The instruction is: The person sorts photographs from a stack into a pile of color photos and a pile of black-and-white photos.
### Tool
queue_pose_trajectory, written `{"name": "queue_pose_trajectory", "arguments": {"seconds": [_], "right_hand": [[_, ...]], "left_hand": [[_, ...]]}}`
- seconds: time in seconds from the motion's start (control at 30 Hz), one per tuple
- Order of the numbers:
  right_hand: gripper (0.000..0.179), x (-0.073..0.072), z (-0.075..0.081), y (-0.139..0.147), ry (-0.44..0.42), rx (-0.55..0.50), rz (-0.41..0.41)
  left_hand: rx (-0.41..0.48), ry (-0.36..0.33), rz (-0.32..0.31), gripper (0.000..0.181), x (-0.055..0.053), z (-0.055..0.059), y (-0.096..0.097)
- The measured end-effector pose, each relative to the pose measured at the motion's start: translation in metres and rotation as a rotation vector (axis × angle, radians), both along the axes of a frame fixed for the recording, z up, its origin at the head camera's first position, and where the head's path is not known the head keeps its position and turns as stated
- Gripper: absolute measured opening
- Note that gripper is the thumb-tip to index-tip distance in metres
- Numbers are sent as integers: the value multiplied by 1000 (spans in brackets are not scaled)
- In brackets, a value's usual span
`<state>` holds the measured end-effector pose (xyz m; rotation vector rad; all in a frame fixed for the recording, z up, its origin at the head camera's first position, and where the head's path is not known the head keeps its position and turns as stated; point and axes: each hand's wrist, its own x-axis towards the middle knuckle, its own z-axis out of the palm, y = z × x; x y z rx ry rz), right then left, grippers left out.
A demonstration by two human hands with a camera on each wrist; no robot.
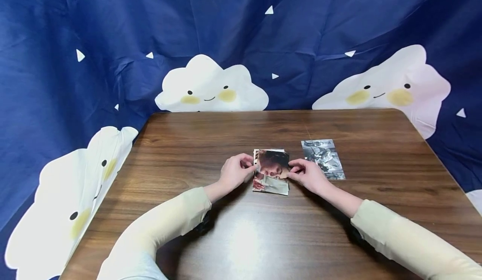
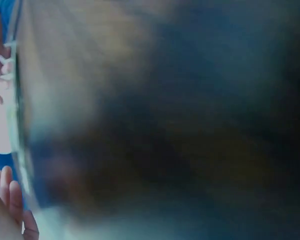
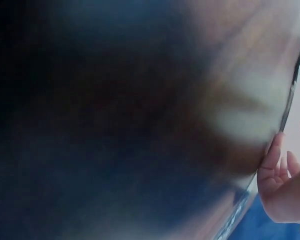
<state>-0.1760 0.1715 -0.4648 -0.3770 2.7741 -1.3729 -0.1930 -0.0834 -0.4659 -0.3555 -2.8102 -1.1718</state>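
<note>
A colour photo print (image 1: pixel 274 160) showing a face is held by its two side edges, above a small stack of prints (image 1: pixel 272 185). My left hand (image 1: pixel 236 171) pinches its left edge, and my right hand (image 1: pixel 309 174) pinches the right edge with thumb and fingers. Lower prints stick out unevenly beneath it. To the right, near the right hand, a black-and-white photo print (image 1: pixel 324 158) lies flat on its own. In the left wrist view the left hand (image 2: pixel 9 202) shows at the lower left edge. The right wrist view has the right hand (image 3: pixel 282 182) at its right edge.
The prints lie on a brown wood-grain table (image 1: pixel 188 146) with a bright light reflection near its front. Behind and to the left hangs a dark blue curtain (image 1: pixel 124 16) with white clouds. Most of both wrist views is dark and blurred.
</note>
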Motion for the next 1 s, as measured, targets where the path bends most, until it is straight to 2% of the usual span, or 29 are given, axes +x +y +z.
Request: {"name": "queue_pose_trajectory", "arguments": {"seconds": [0.13,0.3,0.43,0.63,0.87,1.0], "right_hand": [[30,2,0,-2,1,22,-8],[29,2,-3,-5,-10,-12,12],[28,2,-4,-5,-10,-24,9],[27,2,-3,-4,-17,-3,1],[27,2,1,-4,-18,-2,-10],[27,3,1,-4,-21,4,-26]], "left_hand": [[-18,-32,-14,25,4,-10,-5],[13,-34,-18,28,6,-14,-3],[42,-67,-9,28,6,-14,0],[136,-152,48,23,4,-11,3],[137,-187,79,21,2,-9,6],[174,-218,84,20,2,-6,8]]}}
